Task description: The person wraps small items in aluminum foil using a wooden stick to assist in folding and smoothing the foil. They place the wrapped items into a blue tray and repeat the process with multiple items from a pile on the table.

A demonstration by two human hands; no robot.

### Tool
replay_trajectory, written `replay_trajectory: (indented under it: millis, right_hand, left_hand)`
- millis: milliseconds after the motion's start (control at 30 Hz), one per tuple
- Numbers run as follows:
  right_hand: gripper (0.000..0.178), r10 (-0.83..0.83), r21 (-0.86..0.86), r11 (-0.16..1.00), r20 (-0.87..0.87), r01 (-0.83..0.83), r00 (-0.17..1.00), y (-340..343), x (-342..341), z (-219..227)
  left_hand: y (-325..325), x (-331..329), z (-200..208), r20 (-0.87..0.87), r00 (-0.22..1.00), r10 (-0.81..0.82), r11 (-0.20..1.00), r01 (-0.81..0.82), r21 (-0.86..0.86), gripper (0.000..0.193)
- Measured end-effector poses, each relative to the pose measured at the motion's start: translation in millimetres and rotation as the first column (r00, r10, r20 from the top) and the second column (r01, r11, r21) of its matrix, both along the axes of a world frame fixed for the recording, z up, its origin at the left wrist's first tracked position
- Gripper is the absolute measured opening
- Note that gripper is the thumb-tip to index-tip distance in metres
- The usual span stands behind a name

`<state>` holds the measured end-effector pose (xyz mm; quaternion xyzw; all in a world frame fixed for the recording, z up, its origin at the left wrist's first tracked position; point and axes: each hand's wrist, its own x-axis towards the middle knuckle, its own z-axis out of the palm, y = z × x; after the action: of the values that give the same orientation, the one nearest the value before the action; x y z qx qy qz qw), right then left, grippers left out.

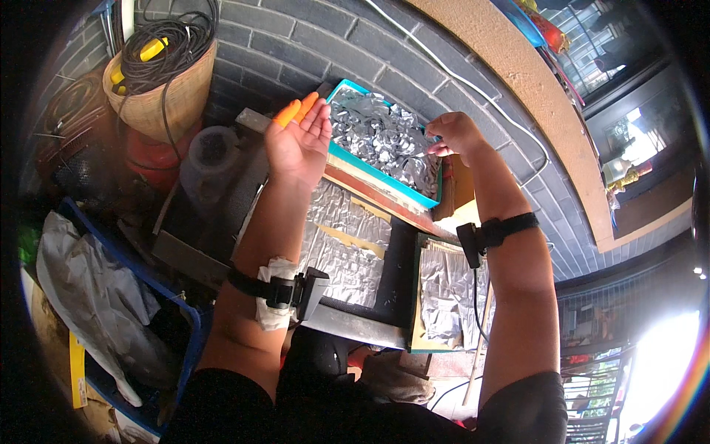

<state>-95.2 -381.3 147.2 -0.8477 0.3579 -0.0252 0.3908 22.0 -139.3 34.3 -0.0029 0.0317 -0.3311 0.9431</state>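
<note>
My left hand (pixel 297 148) is at the left edge of a teal tray (pixel 384 177), palm turned up and fingers stretched out. Orange finger covers (pixel 294 109) sit on two of its digits, and nothing shows in the palm. Crumpled silver foil pieces (pixel 381 133) are heaped in the tray. Over the tray's right end, my right hand (pixel 457 133) has its fingers curled together. I cannot make out whether a bit of foil is between them. Below the tray, flattened foil sheets (pixel 344 259) lie on the dark bench, and another foil-covered board (pixel 447 296) is to their right.
A grey brick wall (pixel 296 44) rises behind the tray. To the left stand a basket (pixel 166 96) with coiled black cable and a translucent bucket (pixel 213 150). A blue-rimmed bin (pixel 196 325) with a grey sheet is at lower left. Straps with small devices circle both forearms.
</note>
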Motion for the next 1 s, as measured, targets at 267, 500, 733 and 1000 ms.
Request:
replay_trajectory:
  millis: [267,500,733,1000]
  right_hand:
    - [0.016,0.289,-0.627,0.682,-0.244,-0.378,0.926,-4.9,3.6,-35.9]
    - [0.029,0.057,-0.690,0.567,-0.512,-0.450,0.857,-19.6,20.9,-63.9]
    - [0.031,0.144,-0.562,0.792,-0.208,-0.238,0.968,-25.3,11.9,-62.3]
    - [0.014,0.203,-0.161,0.972,0.212,-0.171,0.956,-1.5,-28.2,-3.3]
  left_hand:
    - [1.0,4.3,-4.8,0.038,0.999,-0.015,1.000,0.015,-0.021,0.032]
    - [0.5,3.4,-2.7,0.034,0.999,-0.018,1.000,0.018,0.004,0.032]
    - [-0.7,2.1,-3.6,0.028,1.000,-0.008,1.000,0.008,0.021,0.033]
    - [3.9,0.9,-1.8,0.115,0.993,-0.031,0.999,0.033,-0.016,0.031]
